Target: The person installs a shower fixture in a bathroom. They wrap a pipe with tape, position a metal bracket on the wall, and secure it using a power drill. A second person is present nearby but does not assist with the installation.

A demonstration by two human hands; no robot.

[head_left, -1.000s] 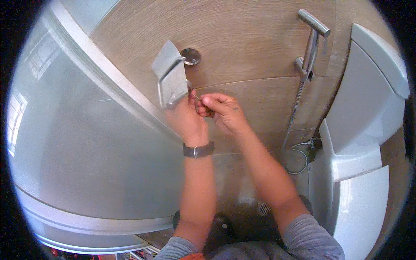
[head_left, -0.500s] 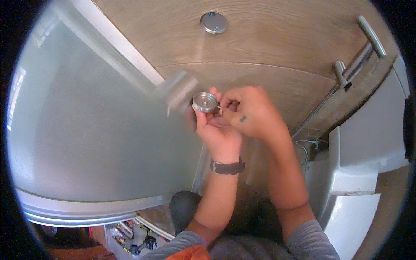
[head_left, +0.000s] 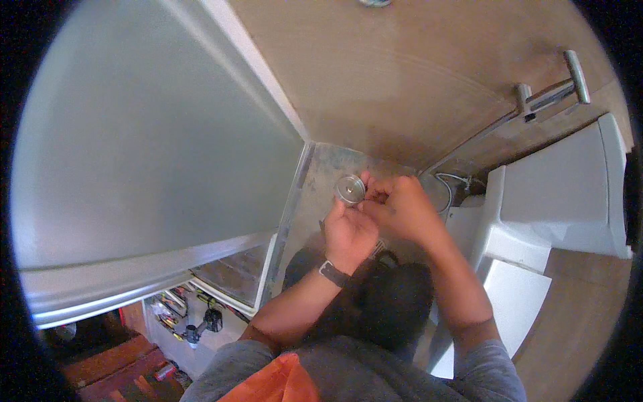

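Observation:
My left hand point(head_left: 351, 234), palm up with a dark watch on its wrist, holds a shallow round metal cap point(head_left: 350, 191). The cap's hollow side faces me, and a small stud or hole shows at its middle. Against the cap's right edge, my right hand point(head_left: 407, 211) has its fingers curled in a pinch. Whatever lies between those fingertips is too small and blurred to make out. Both hands are together in front of me, above the floor, and some left fingertips are hidden behind the cap.
A frosted glass panel point(head_left: 154, 154) fills the left. At right stand a white toilet point(head_left: 556, 201) and a metal bar fixture point(head_left: 550, 96) on the brown wall point(head_left: 415, 80). Lower left, a black power tool point(head_left: 204, 327) lies among several tools.
The view has tipped downward, so the hands and cap appear lower and further right. The blurred silvery shape left of them is gone from view. Both hands keep their hold at the cap.

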